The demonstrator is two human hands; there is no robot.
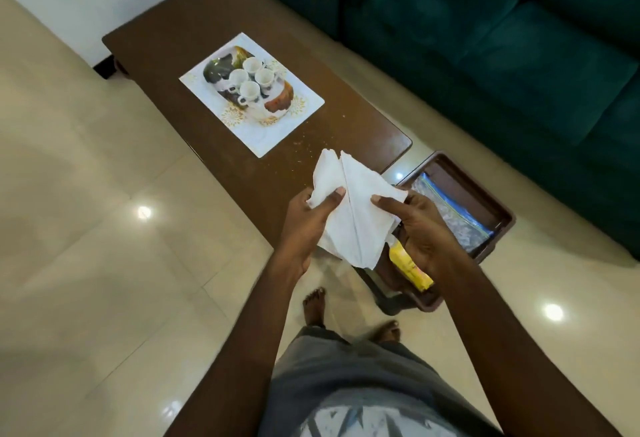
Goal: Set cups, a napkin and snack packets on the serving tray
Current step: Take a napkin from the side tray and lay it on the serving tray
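Head view. Left hand (304,218) and right hand (415,228) each pinch the white, creased paper napkin (349,208), fingers (334,194) closed on its opposite edges above the near end of the dark brown wooden desk (194,21). Just under the right fingers, a yellow snack packet (410,268) and a clear zip bag (446,208) lie in a brown plastic tray (498,215); its print is unreadable. Beyond the fingers, four white cups (250,79) stand on the patterned white serving tray (277,131). Risk: thin paper may tear if pulled apart, or unfold when set down.
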